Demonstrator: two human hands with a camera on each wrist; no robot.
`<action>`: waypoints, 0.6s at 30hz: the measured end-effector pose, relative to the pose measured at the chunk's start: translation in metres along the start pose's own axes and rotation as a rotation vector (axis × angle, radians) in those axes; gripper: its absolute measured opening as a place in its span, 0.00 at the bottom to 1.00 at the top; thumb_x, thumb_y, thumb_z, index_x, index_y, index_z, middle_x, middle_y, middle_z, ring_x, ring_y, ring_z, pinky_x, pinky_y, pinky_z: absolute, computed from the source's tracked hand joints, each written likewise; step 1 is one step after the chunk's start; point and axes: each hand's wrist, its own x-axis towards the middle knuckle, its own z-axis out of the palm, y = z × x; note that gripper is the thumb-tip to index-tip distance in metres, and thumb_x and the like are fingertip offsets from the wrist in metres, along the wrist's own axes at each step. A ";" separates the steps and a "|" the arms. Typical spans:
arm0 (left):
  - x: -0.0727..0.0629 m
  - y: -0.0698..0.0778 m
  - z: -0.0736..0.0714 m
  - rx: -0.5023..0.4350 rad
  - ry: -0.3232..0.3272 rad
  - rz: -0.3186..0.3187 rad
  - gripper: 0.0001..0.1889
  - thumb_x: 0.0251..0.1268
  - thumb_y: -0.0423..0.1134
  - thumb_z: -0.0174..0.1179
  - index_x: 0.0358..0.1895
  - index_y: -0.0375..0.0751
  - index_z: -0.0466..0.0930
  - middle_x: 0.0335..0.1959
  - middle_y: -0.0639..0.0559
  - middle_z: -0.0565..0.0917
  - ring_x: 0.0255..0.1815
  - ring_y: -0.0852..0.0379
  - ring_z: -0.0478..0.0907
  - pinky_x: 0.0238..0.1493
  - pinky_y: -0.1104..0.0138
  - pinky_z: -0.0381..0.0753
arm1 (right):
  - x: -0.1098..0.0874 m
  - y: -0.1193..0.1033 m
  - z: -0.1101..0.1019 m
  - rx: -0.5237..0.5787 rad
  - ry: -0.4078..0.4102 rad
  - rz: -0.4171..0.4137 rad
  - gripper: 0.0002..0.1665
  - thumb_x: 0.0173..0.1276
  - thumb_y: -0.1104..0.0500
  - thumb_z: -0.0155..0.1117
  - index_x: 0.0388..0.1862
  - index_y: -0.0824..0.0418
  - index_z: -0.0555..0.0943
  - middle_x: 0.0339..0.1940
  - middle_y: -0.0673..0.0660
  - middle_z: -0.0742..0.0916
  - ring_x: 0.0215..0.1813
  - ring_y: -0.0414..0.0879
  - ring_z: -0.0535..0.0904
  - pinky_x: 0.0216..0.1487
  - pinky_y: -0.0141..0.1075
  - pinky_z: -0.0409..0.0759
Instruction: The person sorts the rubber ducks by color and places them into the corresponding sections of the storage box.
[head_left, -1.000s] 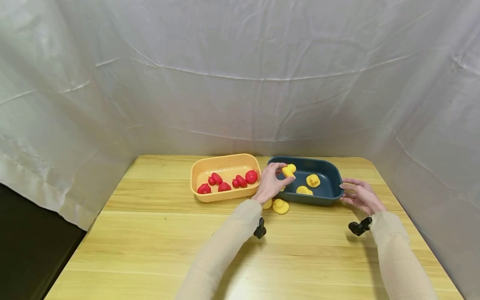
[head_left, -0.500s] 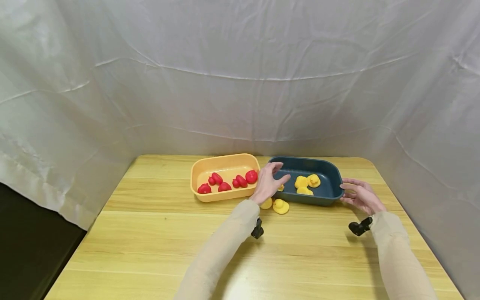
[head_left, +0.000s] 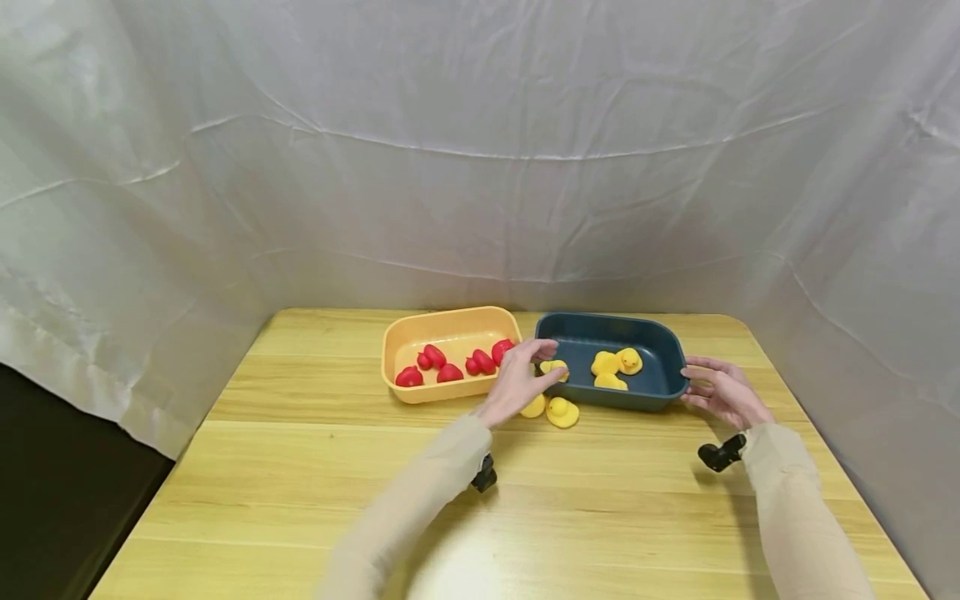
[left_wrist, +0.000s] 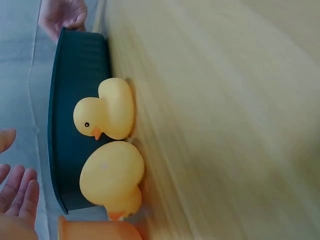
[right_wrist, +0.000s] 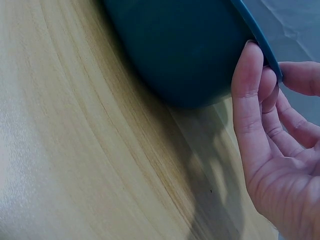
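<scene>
My left hand (head_left: 516, 382) hovers above the left end of a dark blue plastic bin (head_left: 645, 398), its fingers spread apart and holding nothing. Inside that bin lie several yellow rubber ducks (head_left: 628, 361). At its right end my right hand (right_wrist: 280, 145) pinches the rim, thumb outside and a finger over the edge. Two more rubber ducks sit on the table against the bin's front: one upright (left_wrist: 117, 107), the other tipped over (left_wrist: 112, 172) and partly covered by my left hand in the head view.
An orange bin (head_left: 442, 393) stands left of the blue one, with several red rubber toys (head_left: 450, 372) inside. Both rest near the back edge of the wooden table (head_left: 600, 500). Grey-white cloth (head_left: 480, 167) hangs behind and at the sides.
My left hand let go of a rubber duck inside the blue bin, among the others. It then drew back left and toward me. My right hand stayed at the rim.
</scene>
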 end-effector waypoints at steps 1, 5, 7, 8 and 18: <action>-0.004 0.000 -0.002 0.008 -0.021 0.013 0.22 0.64 0.39 0.70 0.59 0.35 0.79 0.52 0.39 0.85 0.53 0.46 0.83 0.60 0.56 0.84 | 0.000 0.000 0.000 0.002 -0.003 0.000 0.10 0.78 0.62 0.56 0.54 0.50 0.73 0.37 0.50 0.86 0.36 0.42 0.84 0.40 0.33 0.89; -0.020 0.000 -0.010 0.096 -0.091 0.060 0.22 0.66 0.40 0.68 0.59 0.33 0.80 0.54 0.39 0.85 0.55 0.47 0.82 0.62 0.57 0.83 | 0.000 0.000 0.000 0.009 -0.007 -0.002 0.10 0.78 0.62 0.55 0.54 0.50 0.73 0.37 0.50 0.86 0.36 0.42 0.84 0.40 0.33 0.89; -0.028 -0.001 -0.013 0.160 -0.122 0.074 0.21 0.68 0.41 0.66 0.60 0.33 0.80 0.54 0.41 0.85 0.56 0.48 0.82 0.63 0.58 0.82 | 0.000 0.000 0.000 0.008 -0.008 -0.002 0.10 0.78 0.62 0.55 0.53 0.50 0.74 0.37 0.49 0.86 0.36 0.42 0.84 0.40 0.33 0.89; -0.032 -0.001 -0.014 0.197 -0.134 0.080 0.21 0.68 0.42 0.66 0.60 0.35 0.80 0.55 0.43 0.85 0.57 0.49 0.82 0.63 0.59 0.82 | 0.000 0.000 0.000 0.008 -0.006 -0.004 0.10 0.78 0.62 0.55 0.53 0.50 0.74 0.37 0.49 0.85 0.36 0.42 0.84 0.40 0.33 0.89; -0.052 -0.002 -0.015 0.365 -0.276 0.109 0.22 0.72 0.45 0.61 0.65 0.42 0.76 0.64 0.49 0.81 0.65 0.53 0.79 0.70 0.61 0.78 | 0.000 0.000 -0.001 0.020 -0.018 -0.008 0.10 0.78 0.62 0.54 0.53 0.50 0.75 0.38 0.49 0.85 0.36 0.42 0.84 0.40 0.33 0.89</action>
